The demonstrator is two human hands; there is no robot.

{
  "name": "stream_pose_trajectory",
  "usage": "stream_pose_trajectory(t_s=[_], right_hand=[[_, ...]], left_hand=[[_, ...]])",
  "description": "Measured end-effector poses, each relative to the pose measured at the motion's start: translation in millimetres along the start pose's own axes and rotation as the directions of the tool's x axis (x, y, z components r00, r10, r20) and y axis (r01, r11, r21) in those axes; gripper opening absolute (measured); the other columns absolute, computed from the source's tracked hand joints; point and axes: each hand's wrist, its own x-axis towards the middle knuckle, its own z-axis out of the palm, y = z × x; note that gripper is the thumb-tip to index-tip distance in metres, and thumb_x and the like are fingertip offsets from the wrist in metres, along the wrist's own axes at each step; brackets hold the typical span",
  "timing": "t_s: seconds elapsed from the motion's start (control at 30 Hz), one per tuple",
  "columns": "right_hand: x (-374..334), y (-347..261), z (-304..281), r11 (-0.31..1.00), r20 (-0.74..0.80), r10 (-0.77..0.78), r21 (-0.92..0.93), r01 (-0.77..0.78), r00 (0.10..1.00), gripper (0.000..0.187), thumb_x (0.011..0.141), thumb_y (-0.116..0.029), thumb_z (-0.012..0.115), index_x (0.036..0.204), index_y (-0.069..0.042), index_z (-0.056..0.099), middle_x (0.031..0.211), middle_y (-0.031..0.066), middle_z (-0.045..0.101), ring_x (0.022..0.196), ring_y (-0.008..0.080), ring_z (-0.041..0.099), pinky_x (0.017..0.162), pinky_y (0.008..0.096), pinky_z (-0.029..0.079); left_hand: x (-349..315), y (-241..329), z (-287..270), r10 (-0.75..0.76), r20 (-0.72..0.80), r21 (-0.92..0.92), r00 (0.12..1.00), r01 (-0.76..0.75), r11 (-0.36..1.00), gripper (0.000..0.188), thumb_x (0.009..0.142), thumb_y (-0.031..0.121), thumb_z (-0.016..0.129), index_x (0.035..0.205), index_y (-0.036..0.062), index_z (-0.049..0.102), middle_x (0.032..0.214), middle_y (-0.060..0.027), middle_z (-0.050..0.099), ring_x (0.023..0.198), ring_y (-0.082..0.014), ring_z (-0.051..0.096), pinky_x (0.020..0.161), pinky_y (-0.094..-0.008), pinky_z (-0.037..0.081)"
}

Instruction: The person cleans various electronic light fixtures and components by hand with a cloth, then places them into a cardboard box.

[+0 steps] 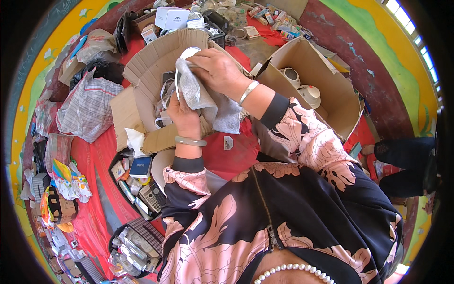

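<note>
In front of me, over an open cardboard box (156,57), my two hands hold a white thing with a thin curved rim (190,52) and a grey cloth (227,113). The white thing may be a dish; the cloth hides most of it. My left hand (183,116), wearing a pale bangle, is closed round its lower edge. Above and to the right, my right hand (217,71), wearing a silver bracelet, presses the bunched cloth against it with bent fingers. The cloth's loose end hangs down to the right. White loop-shaped pieces (165,92) show inside the box.
To the right, another open cardboard box (331,71) holds white cups (309,94). At left stand a checked bag (90,106) and a black tray (116,175) with a calculator (152,195). A basket of clear packages (135,251) sits nearer. Another person's legs (406,163) are at far right.
</note>
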Motion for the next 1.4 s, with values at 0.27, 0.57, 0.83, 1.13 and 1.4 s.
stream_pose_trajectory(t_s=[0.27, 0.57, 0.83, 1.13, 1.4], right_hand=[[-7.2, 47.8, -66.9, 0.208, -0.121, 0.871, 0.969, -0.133, 0.476, 0.022, 0.091, -0.015, 0.039, 0.098, -0.004, 0.057, 0.093, 0.0096, 0.062, 0.083, 0.0246, 0.061, 0.078, 0.0383, 0.050], [-8.1, -20.0, 4.9, 0.912, 0.051, 0.307, -0.301, -0.278, 0.950, 0.047, 0.074, -0.019, 0.062, 0.118, -0.006, 0.054, 0.118, 0.0151, 0.055, 0.113, 0.0361, 0.048, 0.094, 0.0430, 0.039], [-23.1, -36.9, 6.3, 0.880, 0.054, 0.100, -0.470, -0.063, 0.994, 0.046, 0.076, -0.018, 0.057, 0.118, 0.001, 0.052, 0.120, 0.0160, 0.052, 0.119, 0.0313, 0.044, 0.101, 0.0418, 0.032], [-59.2, -39.8, -7.8, 0.902, 0.310, -0.228, -0.288, 0.320, 0.923, 0.035, 0.074, -0.012, 0.055, 0.108, -0.008, 0.060, 0.117, 0.0067, 0.057, 0.121, 0.0223, 0.045, 0.104, 0.0379, 0.031], [-16.9, 28.3, -117.1, 0.418, -0.246, 0.834, 0.865, -0.276, 0.494, 0.028, 0.093, -0.022, 0.044, 0.110, -0.003, 0.056, 0.102, 0.0104, 0.060, 0.092, 0.0215, 0.060, 0.077, 0.0348, 0.051]], left_hand=[[7.8, 23.1, 7.7, -0.148, -0.143, -0.112, 0.979, 0.132, 0.985, 0.038, 0.094, 0.033, 0.049, 0.096, -0.0026, 0.063, 0.084, -0.0025, 0.062, 0.073, -0.0083, 0.050, 0.064, -0.0240, 0.042], [7.0, -3.3, -7.8, 0.034, -0.018, 0.170, 0.999, -0.030, 0.985, 0.038, 0.095, 0.030, 0.047, 0.109, -0.0041, 0.057, 0.098, -0.0076, 0.063, 0.085, -0.0145, 0.058, 0.077, -0.0279, 0.047], [1.0, 25.8, 7.6, -0.088, -0.051, -0.071, 0.995, 0.085, 0.994, 0.039, 0.096, 0.030, 0.044, 0.110, -0.0042, 0.056, 0.101, -0.0095, 0.061, 0.090, -0.0160, 0.058, 0.081, -0.0297, 0.046], [15.5, 19.2, -8.1, -0.335, -0.104, -0.317, 0.936, 0.288, 0.904, 0.046, 0.098, 0.032, 0.033, 0.118, -0.0058, 0.048, 0.112, -0.0137, 0.057, 0.096, -0.0226, 0.058, 0.084, -0.0345, 0.047], [30.2, 24.6, -27.5, -0.389, -0.165, -0.397, 0.906, 0.300, 0.867, 0.046, 0.098, 0.032, 0.031, 0.131, 0.0003, 0.039, 0.129, -0.0140, 0.048, 0.116, -0.0267, 0.049, 0.097, -0.0403, 0.040]])
